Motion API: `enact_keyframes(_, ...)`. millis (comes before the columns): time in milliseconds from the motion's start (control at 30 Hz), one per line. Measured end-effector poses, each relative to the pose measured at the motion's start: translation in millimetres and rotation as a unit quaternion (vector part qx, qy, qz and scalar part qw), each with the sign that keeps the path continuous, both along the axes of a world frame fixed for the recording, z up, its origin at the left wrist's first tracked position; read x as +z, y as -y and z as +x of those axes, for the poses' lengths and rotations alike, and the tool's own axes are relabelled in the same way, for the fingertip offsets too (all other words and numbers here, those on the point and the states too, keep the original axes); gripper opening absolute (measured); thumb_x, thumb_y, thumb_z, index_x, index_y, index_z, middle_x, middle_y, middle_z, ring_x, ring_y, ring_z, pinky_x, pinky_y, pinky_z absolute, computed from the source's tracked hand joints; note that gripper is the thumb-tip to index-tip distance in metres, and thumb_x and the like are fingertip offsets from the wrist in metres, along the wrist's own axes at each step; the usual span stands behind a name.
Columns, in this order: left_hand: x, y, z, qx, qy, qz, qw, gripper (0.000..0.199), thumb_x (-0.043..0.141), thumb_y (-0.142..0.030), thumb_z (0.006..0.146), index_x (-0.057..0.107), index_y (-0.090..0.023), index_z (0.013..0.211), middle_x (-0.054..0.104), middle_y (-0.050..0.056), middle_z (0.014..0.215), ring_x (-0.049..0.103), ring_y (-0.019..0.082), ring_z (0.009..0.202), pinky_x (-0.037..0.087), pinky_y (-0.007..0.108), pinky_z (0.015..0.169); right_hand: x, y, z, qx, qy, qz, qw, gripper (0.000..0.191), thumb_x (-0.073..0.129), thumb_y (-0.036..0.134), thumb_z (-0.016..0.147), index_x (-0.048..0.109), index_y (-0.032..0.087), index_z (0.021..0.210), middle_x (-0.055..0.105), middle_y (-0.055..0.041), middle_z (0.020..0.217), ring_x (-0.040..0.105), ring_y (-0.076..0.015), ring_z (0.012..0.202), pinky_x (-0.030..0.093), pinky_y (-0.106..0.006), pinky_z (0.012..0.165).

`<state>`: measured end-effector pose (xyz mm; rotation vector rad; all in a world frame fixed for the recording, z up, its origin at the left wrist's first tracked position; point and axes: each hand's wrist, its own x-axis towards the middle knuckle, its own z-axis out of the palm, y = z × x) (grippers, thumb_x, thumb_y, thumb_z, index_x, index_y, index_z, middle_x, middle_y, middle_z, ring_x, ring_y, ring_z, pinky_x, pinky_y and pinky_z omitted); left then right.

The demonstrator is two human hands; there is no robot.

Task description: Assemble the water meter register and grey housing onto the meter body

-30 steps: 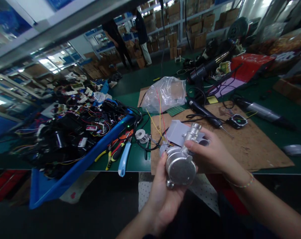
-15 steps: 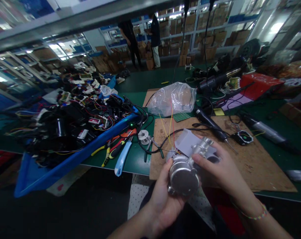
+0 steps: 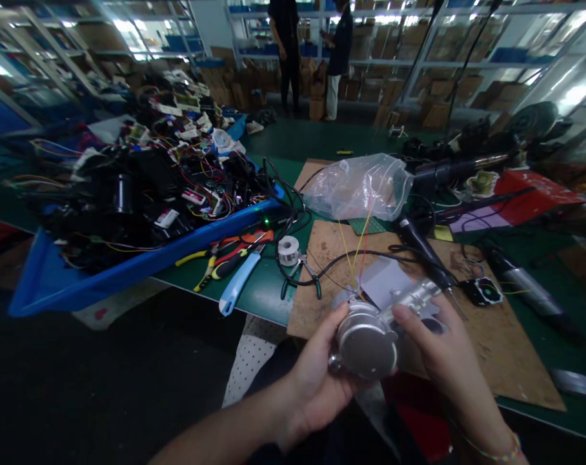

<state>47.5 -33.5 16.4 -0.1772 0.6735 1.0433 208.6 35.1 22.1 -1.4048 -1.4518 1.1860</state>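
A silver metal housing with a round flat face [image 3: 369, 351] and a tubular side piece is held between both hands, over the front edge of a brown board [image 3: 508, 361]. Cupped under and around its round body, my left hand [image 3: 317, 374] grips it with the thumb on the upper rim. My right hand [image 3: 445, 342] is closed around the tubular end on the right, thumb on top. Yellow and red wires [image 3: 359, 258] rise from behind the housing. Just behind it is a pale grey-white sheet [image 3: 383, 284], partly hidden by the metal.
At left, a blue tray [image 3: 142, 261] overflows with black parts and wires. Pliers [image 3: 206, 272], a light-blue-handled tool [image 3: 239, 282], and a solder spool [image 3: 288, 250] lie beside it. A soldering iron [image 3: 421, 252] and clear plastic bag [image 3: 361, 187] are behind. Two people stand farther back.
The camera view has shifted, so the background sits higher and further right. Both hands keep the metal housing in nearly the same hold, with it turned slightly.
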Motion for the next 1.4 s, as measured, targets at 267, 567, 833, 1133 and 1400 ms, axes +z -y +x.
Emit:
enact_keyframes(267, -4.5, 5.9, -1.6, -0.001, -0.013, 0.022, 1.000, 0.047, 0.055, -0.053, 0.097, 0.072, -0.012, 0.115, 0.076, 0.010, 0.094, 0.073, 0.019, 0.073, 0.059, 0.027, 0.062, -2.2, 4.9, 1.8, -0.003, 0.013, 0.019, 1.000, 0.069, 0.081, 0.066, 0.070, 0.064, 0.022, 0.121, 0.072, -0.0071, 0.105, 0.067, -0.0236, 0.088, 0.055, -0.032, 0.078)
enact_keyframes(567, -2.1, 8.1, 0.1, 0.010, -0.060, 0.026, 0.998, 0.045, 0.055, -0.053, 0.097, 0.072, -0.013, 0.107, 0.075, 0.008, 0.088, 0.069, 0.017, 0.069, 0.056, 0.026, 0.057, -5.3, 8.3, 2.0, 0.001, 0.001, 0.052, 0.999, 0.072, 0.081, 0.064, 0.072, 0.062, 0.023, 0.128, 0.069, -0.0088, 0.117, 0.066, -0.0258, 0.099, 0.053, -0.034, 0.084)
enact_keyframes(833, -2.3, 6.6, 1.1, 0.019, -0.017, 0.024, 0.999, 0.044, 0.057, -0.051, 0.096, 0.071, -0.012, 0.110, 0.075, 0.009, 0.091, 0.070, 0.018, 0.073, 0.059, 0.030, 0.063, -0.1, 5.6, 0.8, 0.005, 0.022, 0.029, 0.999, 0.065, 0.079, 0.067, 0.072, 0.064, 0.023, 0.118, 0.069, -0.0087, 0.114, 0.065, -0.0252, 0.092, 0.051, -0.035, 0.078)
enact_keyframes(1133, -14.5, 2.9, 3.4, 0.169, -0.288, 0.180, 0.925, 0.051, 0.080, -0.039, 0.081, 0.061, -0.018, 0.124, 0.070, 0.008, 0.120, 0.065, 0.023, 0.113, 0.050, 0.030, 0.099, -21.2, 13.6, -0.4, -0.084, 0.046, 0.154, 0.984, 0.075, 0.081, 0.059, 0.074, 0.050, 0.022, 0.131, 0.052, -0.0138, 0.133, 0.057, -0.0302, 0.117, 0.049, -0.046, 0.100)
enact_keyframes(1400, -47.8, -12.1, -35.4, 0.109, -0.688, 0.381, 0.608, 0.098, 0.097, -0.034, 0.048, 0.045, -0.022, 0.130, 0.062, 0.016, 0.131, 0.062, 0.034, 0.124, 0.043, 0.046, 0.113, -40.9, -16.3, 4.2, 0.086, -0.050, 0.079, 0.992, 0.049, 0.075, 0.046, 0.079, 0.064, 0.018, 0.117, 0.072, -0.0096, 0.109, 0.070, -0.0235, 0.094, 0.059, -0.037, 0.083)
